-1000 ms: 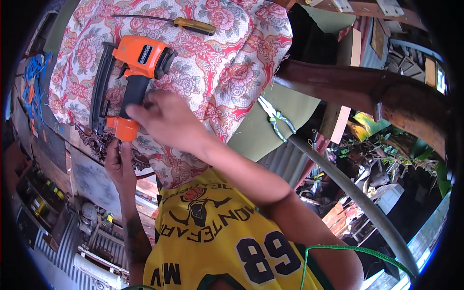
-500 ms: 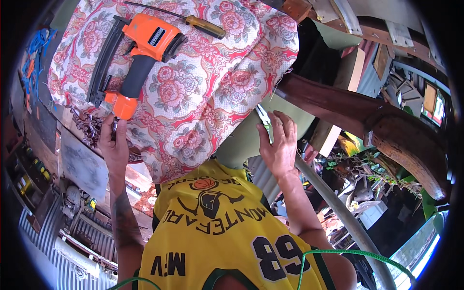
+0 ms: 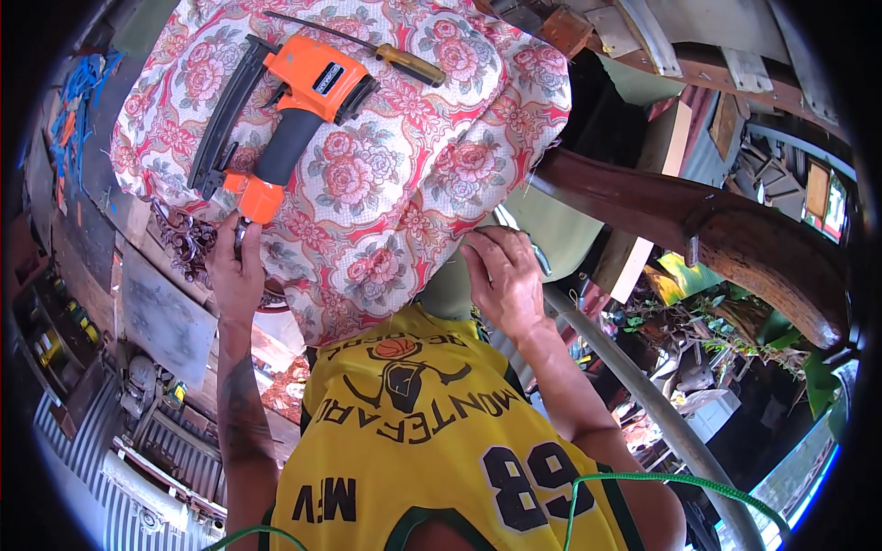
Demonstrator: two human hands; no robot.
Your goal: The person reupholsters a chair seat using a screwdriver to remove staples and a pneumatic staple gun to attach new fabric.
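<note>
An orange-and-black nail gun [image 3: 310,81] lies on red-and-white floral fabric [image 3: 349,174], with a yellow-handled screwdriver [image 3: 412,64] above it. At the gun's lower end, my left hand [image 3: 236,266] is closed on the small metal air fitting [image 3: 241,230]. My right hand [image 3: 505,286] is at the fabric's right edge, fingers curled down over the pliers [image 3: 537,253], which they partly cover; I cannot make out what the fingertips grip. The pliers rest against an olive-green surface [image 3: 565,234] beside the fabric.
A curved dark wooden piece [image 3: 680,207] juts right from beside the fabric. A grey pipe [image 3: 661,441] slants down the right side, near a green cord [image 3: 680,479]. Blue straps [image 3: 83,110] hang at upper left; a cluttered shelf [image 3: 50,340] stands at lower left.
My right hand has left the nail gun's grip, moved right to the pliers and curled its fingers over them. The fabric and tools sit higher in view. My left hand remains at the gun's end.
</note>
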